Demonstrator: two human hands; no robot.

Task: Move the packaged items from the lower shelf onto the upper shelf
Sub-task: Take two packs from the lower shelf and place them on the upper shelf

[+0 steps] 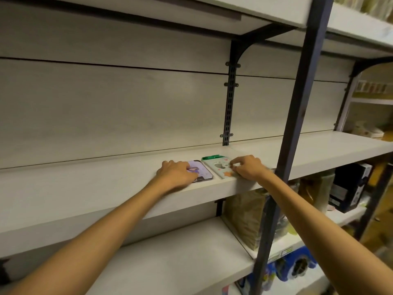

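Two flat packaged items lie side by side on the white upper shelf (pixel 119 184), near its front edge. The left one is a purple package (pixel 202 169) with a cartoon figure; my left hand (pixel 176 174) rests on its left part, fingers curled over it. The right one is a pale green package (pixel 219 167) with a green header strip and small coloured shapes. My right hand (pixel 248 168) pinches its right edge between thumb and fingertips. The lower shelf (pixel 180 258) shows below my forearms.
A dark metal upright (pixel 297 116) crosses the view just right of my right hand. Behind it, a brown paper-wrapped bundle (pixel 244 218), a black box (pixel 350 186) and blue packs (pixel 293 267) sit on lower shelves to the right. Another white shelf hangs overhead.
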